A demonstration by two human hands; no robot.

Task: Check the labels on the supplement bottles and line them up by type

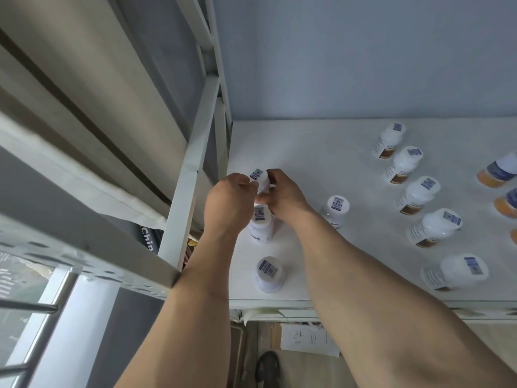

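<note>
Bottle (261, 179), white, is pinched between left hand (228, 203) and right hand (282, 193), seemingly for label-checking. Next, set it at twelve o'clock of the lavender bottle (261, 222), extending that row.

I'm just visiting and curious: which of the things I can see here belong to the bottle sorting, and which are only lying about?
Part of the job:
- small white bottle held by the left hand and right hand
- white brown-banded bottles in a row
- white purple-labelled bottles
- orange-based bottles

Lying about:
- grey metal shelf frame
- handwritten paper sheet
- dark shoe
</note>
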